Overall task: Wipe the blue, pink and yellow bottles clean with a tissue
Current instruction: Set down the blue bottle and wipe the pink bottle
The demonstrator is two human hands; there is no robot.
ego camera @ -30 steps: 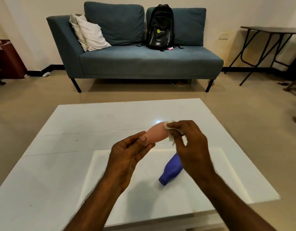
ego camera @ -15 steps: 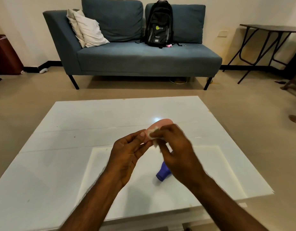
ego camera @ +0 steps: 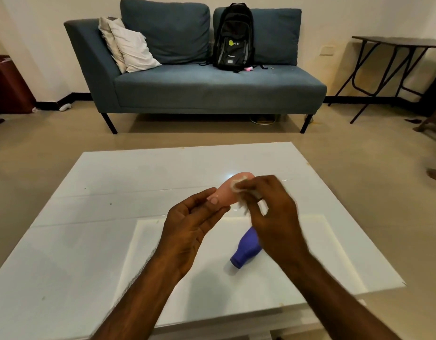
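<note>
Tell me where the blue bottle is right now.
In the head view the blue bottle lies on its side on the white table, right of centre, partly hidden behind the right hand and nearer the camera than the pink bottle.

The left hand (ego camera: pixel 190 227) and right hand (ego camera: pixel 273 212) are bare past the wrists, the right apparently blurred.

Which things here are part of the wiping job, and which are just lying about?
Job: pink bottle in left hand, tissue in right hand, blue bottle; no yellow one in view.
Lying about: backpack, pillows, sofa, side table.
</note>
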